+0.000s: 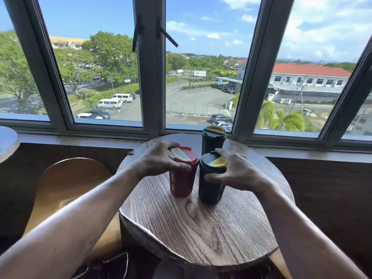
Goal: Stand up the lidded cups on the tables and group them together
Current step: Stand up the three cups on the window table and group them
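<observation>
Red plastic and dark green plastic are the two colours under our hands. Our left hand [159, 160] is closed around the upper part of the red cup [182, 178], with the fingers curled on the rim of its red lid. Our right hand [235, 170] holds the near dark green cup [210, 184] in the same way, thumb at the front and fingers over the lid with the yellow flap. Both cups stand upright near the middle of the round wooden table [201, 228], and their lids are almost touching. A second dark green cup [213, 138] stands upright just behind them, close to the window side of the table.

We judge that these cups are stiff, hard-walled tumblers, not soft paper ones, so a firm squeeze should not bend them. They look light, but we cannot tell if there is liquid inside. The walls look smooth and maybe a little slippery, so the band just below the lid is the better place to hold; the flap on the lid may open if we pull on it.

The table top is rough wood grain, flat, and it should give a steady base. It stands against a wooden ledge under large windows [201, 77]. A rounded wooden chair [70, 178] is at our left, and the edge of another table [8, 141] shows at the far left; we see no cup on that part.
</observation>
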A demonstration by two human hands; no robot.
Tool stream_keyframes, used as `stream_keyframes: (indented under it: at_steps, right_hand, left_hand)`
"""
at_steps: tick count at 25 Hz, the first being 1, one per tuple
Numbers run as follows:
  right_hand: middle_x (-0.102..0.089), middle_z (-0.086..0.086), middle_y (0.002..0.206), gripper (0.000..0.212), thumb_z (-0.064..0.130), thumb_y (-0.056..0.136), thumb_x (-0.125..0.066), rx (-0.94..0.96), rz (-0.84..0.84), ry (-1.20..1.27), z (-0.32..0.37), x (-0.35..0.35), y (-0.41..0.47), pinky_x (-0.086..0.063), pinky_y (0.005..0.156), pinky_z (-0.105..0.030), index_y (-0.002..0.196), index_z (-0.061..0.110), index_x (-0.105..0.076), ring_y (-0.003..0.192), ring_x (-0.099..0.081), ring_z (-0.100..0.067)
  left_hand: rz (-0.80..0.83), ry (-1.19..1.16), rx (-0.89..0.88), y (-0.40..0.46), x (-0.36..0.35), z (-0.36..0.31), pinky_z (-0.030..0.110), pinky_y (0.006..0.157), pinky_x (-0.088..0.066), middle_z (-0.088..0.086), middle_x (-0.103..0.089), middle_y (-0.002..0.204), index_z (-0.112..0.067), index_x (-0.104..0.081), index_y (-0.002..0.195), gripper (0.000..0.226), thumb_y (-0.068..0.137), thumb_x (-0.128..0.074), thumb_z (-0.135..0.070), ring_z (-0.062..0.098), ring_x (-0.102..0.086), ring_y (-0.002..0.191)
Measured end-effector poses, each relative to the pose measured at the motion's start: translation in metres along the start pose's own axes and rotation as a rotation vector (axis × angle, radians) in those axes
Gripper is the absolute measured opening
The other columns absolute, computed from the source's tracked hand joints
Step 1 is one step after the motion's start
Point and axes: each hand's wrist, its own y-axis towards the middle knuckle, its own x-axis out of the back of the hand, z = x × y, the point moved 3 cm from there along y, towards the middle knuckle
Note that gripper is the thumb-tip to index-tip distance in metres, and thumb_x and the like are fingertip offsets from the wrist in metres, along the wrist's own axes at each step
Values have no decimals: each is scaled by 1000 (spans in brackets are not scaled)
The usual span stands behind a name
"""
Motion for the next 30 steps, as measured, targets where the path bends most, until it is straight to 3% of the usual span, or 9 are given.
stream_keyframes:
  at_steps: [5, 9, 12, 15, 19, 24, 30]
  right_hand:
    - [-53, -4, 132, 96, 60, 64, -77, -13, -44, 55, -6, -6, 4, -36, 89, -24, 143, 21, -38, 107, -46, -12]
    - [-52, -4, 131, 97, 61, 63, -77, -12, -40, 61, -8, -8, 3, -37, 90, -25, 142, 22, -37, 109, -47, -14]
    - [-51, -4, 132, 98, 62, 63, -77, -2, -33, 57, -9, -8, 4, -35, 89, -24, 143, 23, -36, 106, -44, -11]
    - [-47, -5, 137, 107, 72, 60, -72, -3, 6, 16, -11, -8, 2, -37, 98, -30, 146, 23, -30, 116, -44, -15]
    - [-41, -6, 146, 116, 87, 55, -57, -16, -18, -3, -7, 2, 1, -38, 106, -41, 148, 23, -30, 130, -41, -23]
    - [-59, -3, 125, 72, 57, 75, -69, 1, -74, 5, -1, 6, -1, -40, 82, -27, 136, 22, -52, 103, -53, -15]
    - [-62, -1, 124, 70, 54, 77, -70, -12, -86, 18, 0, 8, -2, -38, 82, -27, 136, 22, -51, 97, -51, -10]
  left_hand:
    - [13, -38, 1, -4, 2, 2, 34, 100, -47, -3, -63, 122, -19, -51, 133, 100, 46, -87, -56, 9, -62, 107]
    - [25, -68, 13, -6, 1, 1, 35, 103, -46, -2, -63, 123, -19, -49, 136, 106, 44, -85, -60, 10, -61, 110]
    - [20, -31, 1, -7, -4, -6, 27, 104, -40, -5, -55, 132, -17, -46, 139, 102, 52, -85, -57, 9, -54, 117]
    - [-11, 16, -30, -9, -7, -12, 28, 106, -39, -1, -53, 139, -16, -45, 139, 108, 49, -81, -64, 11, -52, 122]
    - [-47, 46, -59, -11, -4, -17, 26, 105, -36, 0, -49, 143, -16, -44, 139, 96, 60, -82, -53, 14, -48, 128]
    - [-97, 99, -63, -16, -3, -21, 19, 96, -34, 0, -50, 142, -14, -46, 139, 91, 63, -81, -51, 15, -49, 127]
    - [-134, 153, -77, -18, -5, -22, 17, 94, -29, 5, -52, 140, -11, -49, 137, 90, 64, -79, -54, 16, -49, 126]
